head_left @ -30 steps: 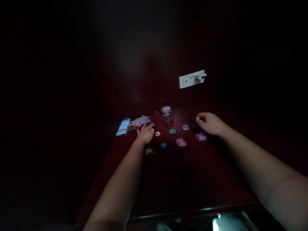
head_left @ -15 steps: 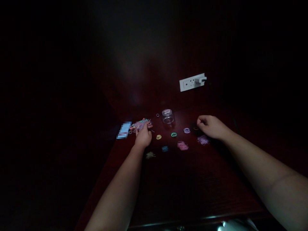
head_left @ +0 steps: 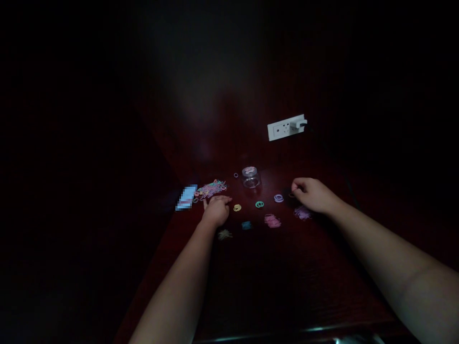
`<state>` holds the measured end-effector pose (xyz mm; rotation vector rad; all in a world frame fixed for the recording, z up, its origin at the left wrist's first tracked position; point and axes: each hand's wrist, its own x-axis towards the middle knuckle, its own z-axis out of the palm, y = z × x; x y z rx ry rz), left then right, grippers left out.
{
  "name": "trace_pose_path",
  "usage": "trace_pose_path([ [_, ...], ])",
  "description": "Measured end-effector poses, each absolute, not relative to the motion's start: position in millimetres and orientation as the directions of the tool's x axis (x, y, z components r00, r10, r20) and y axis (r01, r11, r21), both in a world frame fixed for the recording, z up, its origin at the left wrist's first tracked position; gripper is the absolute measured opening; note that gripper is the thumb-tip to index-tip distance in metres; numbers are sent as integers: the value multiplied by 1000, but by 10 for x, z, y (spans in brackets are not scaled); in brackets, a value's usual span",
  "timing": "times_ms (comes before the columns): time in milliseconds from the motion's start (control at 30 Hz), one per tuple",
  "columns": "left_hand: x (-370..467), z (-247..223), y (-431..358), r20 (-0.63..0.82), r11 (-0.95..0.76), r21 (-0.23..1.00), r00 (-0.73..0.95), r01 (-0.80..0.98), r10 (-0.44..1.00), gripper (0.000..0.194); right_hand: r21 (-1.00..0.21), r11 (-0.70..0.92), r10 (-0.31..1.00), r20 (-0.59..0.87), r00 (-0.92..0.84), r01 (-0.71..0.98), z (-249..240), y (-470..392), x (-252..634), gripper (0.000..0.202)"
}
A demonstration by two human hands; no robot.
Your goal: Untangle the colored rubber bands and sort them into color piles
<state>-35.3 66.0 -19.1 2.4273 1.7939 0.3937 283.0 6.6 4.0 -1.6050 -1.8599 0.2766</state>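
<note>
My left hand (head_left: 217,211) lies low over the table just in front of a mixed heap of small elastic bands (head_left: 213,189), fingers stretched out and apart from the thumb. Its fingertips rest on the wood left of some yellow bands (head_left: 237,208). On the right, my right hand (head_left: 311,193) is closed in a pinch by a dim brownish band (head_left: 290,195); whatever is between the fingertips is hidden. Beneath that hand lies a purple pile of thin bands (head_left: 303,212). Green bands (head_left: 259,204) and lilac bands (head_left: 278,198) sit between the hands.
Nearer me are a pink pile (head_left: 272,220), a blue pile (head_left: 246,225) and a pale yellow pile (head_left: 224,234). A clear lidded jar (head_left: 251,177) stands behind, with a single band (head_left: 235,175) beside it. A blurred-out phone-like panel (head_left: 186,197) lies left. A socket (head_left: 286,127) is on the wall.
My left hand has drawn back from the heap toward me, its fingers now on the table at the heap's near right. My right hand stays almost in place. The view has tilted slightly up.
</note>
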Motion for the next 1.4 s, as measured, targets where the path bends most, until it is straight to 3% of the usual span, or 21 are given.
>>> trace_pose_path([
  [1067,-365,-96,533,200,-321,292,271,901,942,32,-562,286,932,350,-91,776,-30,110,2847,11],
  [1267,-301,-38,482,355,-470,336,353,816,866,33,-580,286,930,359,-76,763,2,76,2812,11],
  [1400,-172,11,311,557,-736,317,510,598,655,29,-629,339,927,350,-134,699,18,0,2662,11],
])
